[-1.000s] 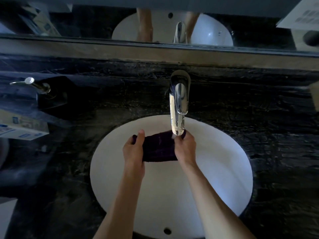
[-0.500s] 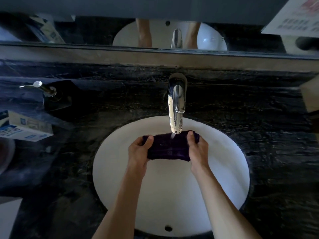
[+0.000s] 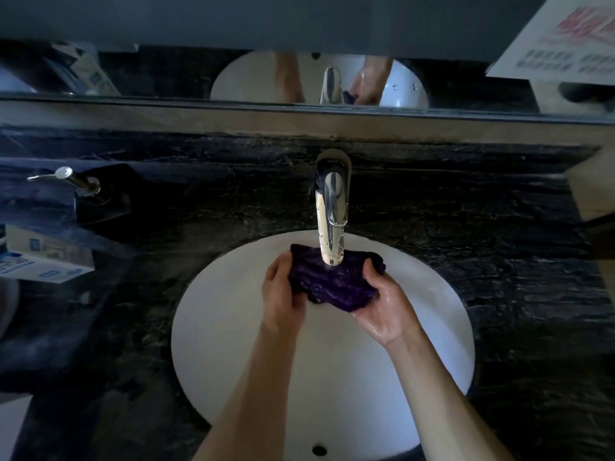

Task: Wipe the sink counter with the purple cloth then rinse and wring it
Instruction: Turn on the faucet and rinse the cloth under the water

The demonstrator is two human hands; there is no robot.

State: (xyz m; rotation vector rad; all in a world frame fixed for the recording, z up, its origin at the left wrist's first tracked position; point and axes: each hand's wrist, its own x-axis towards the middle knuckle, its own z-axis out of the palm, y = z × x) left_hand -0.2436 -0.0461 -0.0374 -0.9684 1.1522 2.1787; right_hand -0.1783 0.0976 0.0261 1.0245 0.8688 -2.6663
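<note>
Both hands are over the white sink basin [image 3: 233,344] at centre frame, and the purple cloth [image 3: 332,281] sits bunched between them, directly under the tip of the chrome faucet [image 3: 331,207]. The left hand [image 3: 281,297] wraps the cloth's left end, fingers curled around it with the back of the hand facing up. The right hand [image 3: 382,304] cups the right end from beneath, palm turned up and glistening wet, thumb pressed over the top edge of the fabric. The cloth looks soaked and rumpled, its lower edge drooping just above the basin. Whether water is running from the spout is hard to tell; there is only a faint blur at its tip.

Around the basin spreads the dark marbled counter [image 3: 499,227]. At the left of the frame a soap dispenser [image 3: 83,188] with a metal pump stands on it, and below that a white and blue box [image 3: 46,257] lies near the edge. Along the top runs a mirror [image 3: 166,71], showing the faucet, the forearms and a scrap of purple. A printed sheet [image 3: 565,44] leans in the upper right corner. The overflow hole [image 3: 319,449] shows at the bottom of the basin.
</note>
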